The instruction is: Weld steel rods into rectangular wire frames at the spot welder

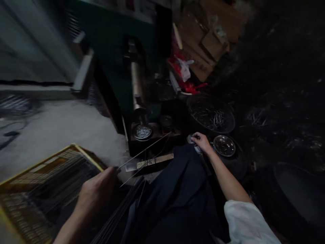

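My left hand (98, 186) is closed round one end of a thin metal rod (144, 150), which slants up and right towards the machine. More thin rods (119, 210) lie in a bundle across my lap, below that hand. My right hand (201, 141) is by my knee with its fingers pinched together. A small greyish thing shows at those fingertips, too dark and blurred to name. Just right of this hand sits a shiny metal bowl (224, 146) with small dark pieces in it.
A green machine (101, 27) stands ahead, a dish (143, 132) of small metal pieces at its base. A yellow crate (38, 166) is at left. A dark basin (210, 115) holds metal pieces. Cardboard boxes (200, 44) are piled behind; a large round tub (297, 200) is at right.
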`<state>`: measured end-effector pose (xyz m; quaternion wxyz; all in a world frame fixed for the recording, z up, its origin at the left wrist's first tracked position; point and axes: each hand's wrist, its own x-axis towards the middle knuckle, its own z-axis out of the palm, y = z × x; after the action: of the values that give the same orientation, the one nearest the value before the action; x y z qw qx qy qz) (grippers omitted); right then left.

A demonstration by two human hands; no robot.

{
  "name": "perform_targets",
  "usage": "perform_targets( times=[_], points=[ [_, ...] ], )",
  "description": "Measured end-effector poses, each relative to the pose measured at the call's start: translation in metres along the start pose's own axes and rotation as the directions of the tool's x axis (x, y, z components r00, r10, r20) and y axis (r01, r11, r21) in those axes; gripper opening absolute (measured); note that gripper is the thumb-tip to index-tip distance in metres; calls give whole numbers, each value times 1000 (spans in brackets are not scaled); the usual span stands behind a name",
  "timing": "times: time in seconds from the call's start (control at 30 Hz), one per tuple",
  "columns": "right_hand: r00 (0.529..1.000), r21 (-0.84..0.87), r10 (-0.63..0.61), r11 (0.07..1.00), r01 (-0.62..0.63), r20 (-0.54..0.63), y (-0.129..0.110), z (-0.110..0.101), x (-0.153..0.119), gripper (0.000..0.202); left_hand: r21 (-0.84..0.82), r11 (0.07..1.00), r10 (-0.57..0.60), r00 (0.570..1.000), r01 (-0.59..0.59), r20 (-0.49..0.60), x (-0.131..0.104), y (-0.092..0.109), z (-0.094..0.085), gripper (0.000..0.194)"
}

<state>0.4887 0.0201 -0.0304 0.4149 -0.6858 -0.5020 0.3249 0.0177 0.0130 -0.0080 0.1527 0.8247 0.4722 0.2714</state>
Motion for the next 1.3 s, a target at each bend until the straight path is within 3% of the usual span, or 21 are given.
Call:
perform_targets(
  times=[0.1,0.2,0.27,0.37,0.47,0.6,0.77,1.07,1.3],
  points=[
    [956,-207,-203,947,247,212,-46,37,-7,23,50,997,70,996,-67,-60,3,1,-4,32],
    [936,-266,-243,913,309,254,-78,73,-15,37,91,987,146,980,-134,-136,6,4,-7,27],
    [959,-193,-198,952,238,205,-87,96,-16,35,119,980,180,969,-161,-168,4,2,-9,26],
    [989,100,-60,994,47,133,-88,132,-11,34,168,969,213,954,-179,-209,-3,-5,-9,26],
    [996,385,36,921,-65,80,-88,166,-6,39,185,970,198,955,-159,-222,-9,-12,-9,26],
    [989,589,127,795,-145,72,-99,201,-6,39,196,970,187,953,-142,-238,-11,-17,-9,27],
    [977,675,204,712,-193,64,-111,219,-6,41,203,966,210,939,-158,-273,-9,-16,-18,28],
    [972,631,209,740,-231,110,-106,224,-9,37,297,944,224,939,-142,-262,-16,-27,-16,21],
    [960,770,228,580,-266,160,-117,239,-10,34,298,947,193,952,-117,-239,-25,-37,-8,16]
  ],
)
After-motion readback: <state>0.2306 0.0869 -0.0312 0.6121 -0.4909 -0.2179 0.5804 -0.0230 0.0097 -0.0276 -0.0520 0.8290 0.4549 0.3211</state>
